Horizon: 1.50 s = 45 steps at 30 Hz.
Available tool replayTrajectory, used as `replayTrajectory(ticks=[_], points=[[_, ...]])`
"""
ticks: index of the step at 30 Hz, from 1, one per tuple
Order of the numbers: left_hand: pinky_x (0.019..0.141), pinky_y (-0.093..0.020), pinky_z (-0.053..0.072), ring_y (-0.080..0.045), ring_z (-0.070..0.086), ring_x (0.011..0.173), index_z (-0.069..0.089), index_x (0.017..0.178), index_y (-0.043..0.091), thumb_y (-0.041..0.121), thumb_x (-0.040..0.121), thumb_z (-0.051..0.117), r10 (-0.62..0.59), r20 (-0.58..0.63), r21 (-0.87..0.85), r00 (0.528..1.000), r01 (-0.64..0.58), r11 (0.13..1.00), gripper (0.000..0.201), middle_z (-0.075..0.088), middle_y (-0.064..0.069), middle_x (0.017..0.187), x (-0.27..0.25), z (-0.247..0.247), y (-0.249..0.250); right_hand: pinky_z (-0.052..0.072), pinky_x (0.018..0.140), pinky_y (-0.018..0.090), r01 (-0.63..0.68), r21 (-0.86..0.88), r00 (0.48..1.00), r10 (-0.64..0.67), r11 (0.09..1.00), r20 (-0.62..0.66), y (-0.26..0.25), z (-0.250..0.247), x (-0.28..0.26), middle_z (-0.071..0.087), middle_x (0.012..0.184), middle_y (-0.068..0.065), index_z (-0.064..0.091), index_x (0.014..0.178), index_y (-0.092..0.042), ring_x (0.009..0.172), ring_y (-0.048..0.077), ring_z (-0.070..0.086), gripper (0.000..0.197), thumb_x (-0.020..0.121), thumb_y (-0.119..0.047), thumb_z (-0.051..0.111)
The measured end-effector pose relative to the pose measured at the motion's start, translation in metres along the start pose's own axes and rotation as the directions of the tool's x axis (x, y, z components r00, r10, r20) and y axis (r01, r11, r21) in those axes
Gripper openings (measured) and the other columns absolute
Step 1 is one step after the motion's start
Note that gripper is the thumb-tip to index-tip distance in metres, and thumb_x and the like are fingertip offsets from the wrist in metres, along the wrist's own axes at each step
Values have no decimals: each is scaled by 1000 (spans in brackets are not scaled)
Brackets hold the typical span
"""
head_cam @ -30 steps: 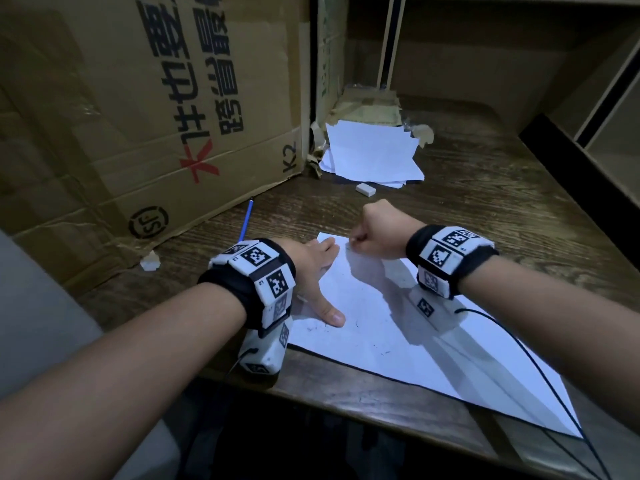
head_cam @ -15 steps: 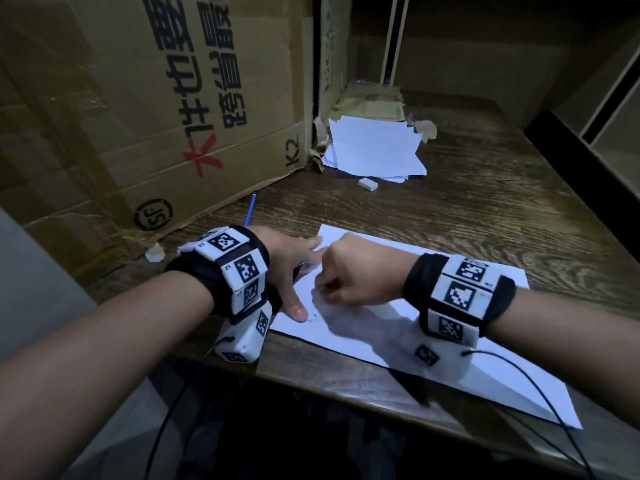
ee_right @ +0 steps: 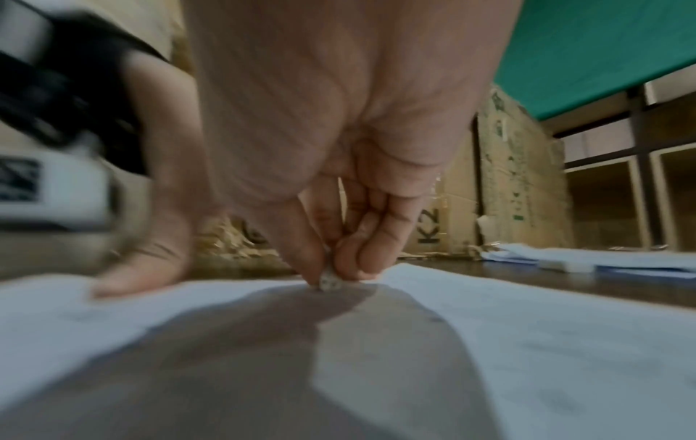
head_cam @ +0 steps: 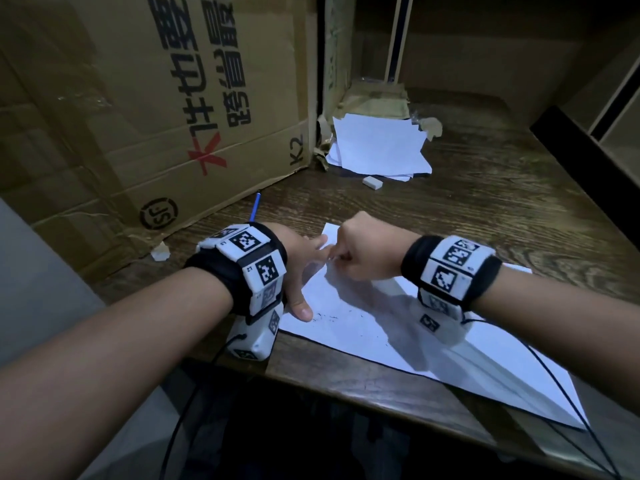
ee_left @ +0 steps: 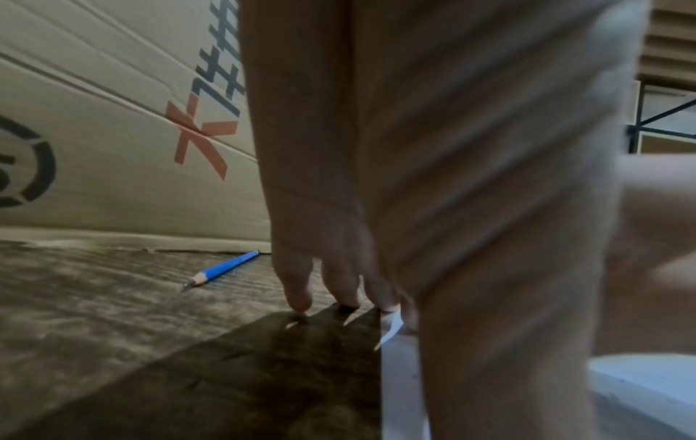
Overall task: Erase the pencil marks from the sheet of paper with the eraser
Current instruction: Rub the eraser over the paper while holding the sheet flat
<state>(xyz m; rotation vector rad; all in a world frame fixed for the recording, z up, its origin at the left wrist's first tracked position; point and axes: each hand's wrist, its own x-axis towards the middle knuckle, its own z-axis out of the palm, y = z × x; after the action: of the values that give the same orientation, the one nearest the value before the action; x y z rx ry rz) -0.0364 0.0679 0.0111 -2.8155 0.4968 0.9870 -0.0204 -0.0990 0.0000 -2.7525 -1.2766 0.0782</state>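
A white sheet of paper (head_cam: pixel 398 341) lies on the dark wooden table (head_cam: pixel 485 209), with faint pencil marks (head_cam: pixel 325 317) near its left edge. My right hand (head_cam: pixel 360 251) pinches a small grey-white eraser (ee_right: pixel 329 281) between thumb and fingertips and presses it on the sheet (ee_right: pixel 527 342) near its far left corner. My left hand (head_cam: pixel 301 268) lies flat with straight fingers on the sheet's left edge, thumb beside the marks. In the left wrist view its fingertips (ee_left: pixel 301 300) touch the table and the paper's edge (ee_left: pixel 399 387).
A big cardboard box (head_cam: pixel 156 116) stands along the left. A blue pencil (head_cam: pixel 255 209) lies by it, also in the left wrist view as the pencil (ee_left: pixel 222 269). A stack of white sheets (head_cam: pixel 377 147) and a second eraser (head_cam: pixel 372 182) lie at the back. A paper scrap (head_cam: pixel 160 252) lies left.
My right hand with the eraser went from the sheet's far corner toward me half a second ago, and is now back at the far corner. The left hand stays pressed on the paper.
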Motion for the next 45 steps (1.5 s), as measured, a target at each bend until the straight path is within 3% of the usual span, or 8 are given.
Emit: replayTrajectory(ticks=[4,9,14,19,25,31,41,45], points=[[104,-23,23,-16,7,152,-4,159,29,40,84,78,-16,-31,52,999,18,998,112,-7,5,167,-4,-3,11,33,60,12,148,101,980,-159,984,117,-27,4,-17,58,63,-4,74,69,-8,62,13,40,15,79,-16,66],[118,-31,15,-10,-8,152,-16,158,28,50,78,80,-19,18,44,1000,19,999,126,-25,10,164,-4,0,3,40,55,34,-75,10,997,75,997,14,12,-5,9,57,56,14,69,68,-1,52,24,37,24,80,-18,56],[114,-35,23,-20,8,153,0,160,30,45,82,78,-22,16,111,1000,20,994,111,-9,4,167,-8,-6,16,38,57,25,105,91,985,-117,990,129,-24,3,-16,57,58,-5,70,66,-8,55,11,44,19,82,-18,65],[120,-34,14,-12,-9,153,-22,156,27,59,74,78,-25,55,94,998,20,995,133,-30,12,161,1,0,-1,33,55,31,-26,-11,1000,26,1000,-3,22,-2,-4,49,52,9,61,60,0,53,26,38,27,83,-14,57],[121,-35,9,-15,-10,153,-22,157,22,58,76,77,-9,39,117,999,5,993,133,-29,4,162,6,2,1,30,58,29,186,32,974,-189,982,127,-14,11,-32,63,63,4,73,72,-14,58,20,44,26,89,-31,65],[121,-38,18,-18,0,155,-22,156,25,76,66,73,-56,6,155,998,54,987,141,-27,4,164,14,5,3,40,61,28,85,37,993,-88,996,74,3,3,-24,63,62,-3,78,78,-20,62,17,54,25,87,-37,61],[123,-39,16,-17,-6,154,-24,156,20,57,73,81,-56,75,188,996,41,981,138,-29,4,163,-7,-9,18,45,60,32,-177,132,984,170,975,59,34,-2,-40,61,61,5,72,73,-12,55,14,42,27,90,-31,65],[118,-41,29,-20,17,152,7,159,23,59,68,83,47,35,168,998,-52,984,124,-10,4,168,-8,-16,28,50,61,30,-217,161,976,213,963,46,32,3,-51,68,67,5,78,81,-20,62,19,51,20,89,-31,63]])
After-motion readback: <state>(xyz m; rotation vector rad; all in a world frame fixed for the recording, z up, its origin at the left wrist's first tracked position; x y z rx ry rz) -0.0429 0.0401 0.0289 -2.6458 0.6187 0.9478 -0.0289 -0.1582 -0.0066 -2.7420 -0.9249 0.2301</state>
